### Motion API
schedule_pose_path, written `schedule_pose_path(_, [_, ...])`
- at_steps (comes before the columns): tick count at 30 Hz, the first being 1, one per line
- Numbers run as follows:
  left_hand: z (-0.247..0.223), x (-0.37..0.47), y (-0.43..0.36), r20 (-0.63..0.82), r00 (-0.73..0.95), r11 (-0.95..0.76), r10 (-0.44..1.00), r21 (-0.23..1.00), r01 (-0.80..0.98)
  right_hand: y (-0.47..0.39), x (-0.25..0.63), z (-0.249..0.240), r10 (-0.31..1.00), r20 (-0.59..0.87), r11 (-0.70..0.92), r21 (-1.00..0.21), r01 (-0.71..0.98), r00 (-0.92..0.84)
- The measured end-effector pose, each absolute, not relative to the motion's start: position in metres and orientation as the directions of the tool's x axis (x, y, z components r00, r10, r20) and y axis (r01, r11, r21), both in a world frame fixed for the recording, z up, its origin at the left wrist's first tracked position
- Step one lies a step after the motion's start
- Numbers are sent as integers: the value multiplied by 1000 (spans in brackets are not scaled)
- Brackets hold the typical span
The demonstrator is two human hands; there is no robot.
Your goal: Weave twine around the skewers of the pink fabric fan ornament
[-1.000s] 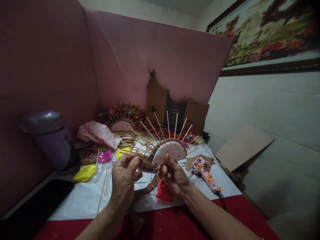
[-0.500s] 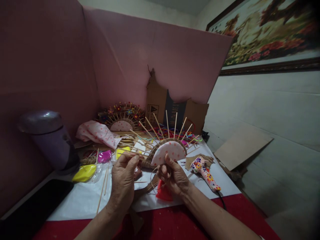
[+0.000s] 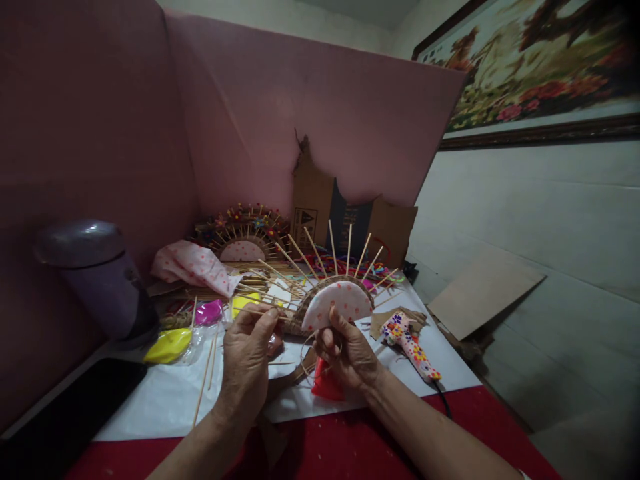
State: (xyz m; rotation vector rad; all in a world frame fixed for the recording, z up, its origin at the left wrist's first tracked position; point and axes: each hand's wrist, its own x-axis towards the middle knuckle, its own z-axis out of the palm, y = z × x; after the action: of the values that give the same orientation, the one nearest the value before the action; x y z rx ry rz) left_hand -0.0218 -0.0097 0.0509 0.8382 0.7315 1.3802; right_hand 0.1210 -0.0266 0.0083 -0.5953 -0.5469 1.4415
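A half-round piece [image 3: 338, 303], covered in white cloth with pinkish dots and edged with brown cord, is held up over the table. Thin wooden sticks [image 3: 351, 250] fan out from its curved rim. My right hand [image 3: 350, 350] grips the lower edge, thumb on the cloth face and fingers beneath. A loose loop of thin cord hangs by those fingers. At the piece's left end, my left hand [image 3: 250, 347] pinches a wooden stick [image 3: 254, 311] between thumb and forefinger, its inner end close to the corded rim; whether it touches cannot be made out.
A flowered glue gun [image 3: 411, 347] lies at right. Behind are a similar decorated half-round [image 3: 243, 251], dotted cloth [image 3: 195, 267] and torn cardboard [image 3: 315, 207]. To the left are a purple tumbler [image 3: 100, 287], a black phone-like slab [image 3: 75, 413] and yellow [image 3: 170, 345] and magenta packets [image 3: 209, 311].
The half-round piece and its sticks have tilted very slightly to the left. Both hands keep the same holds and have hardly moved.
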Motion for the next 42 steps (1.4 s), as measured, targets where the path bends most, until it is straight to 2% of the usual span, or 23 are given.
schedule_pose_path(6, [51,-21,-8,12,79,33,997,843,-536,-27,121,9,994,-50,37,-679,-734,97])
schedule_pose_path(13, [51,-19,-5,-94,64,114,994,837,-536,-29,119,11,990,-66,45,-682,-730,124])
schedule_pose_path(29, [46,-21,-3,-43,96,87,994,850,-520,-27,120,10,995,-43,33,-695,-719,88])
schedule_pose_path(42, [48,-20,-5,-74,90,109,993,863,-493,-26,120,9,993,-42,46,-711,-702,108])
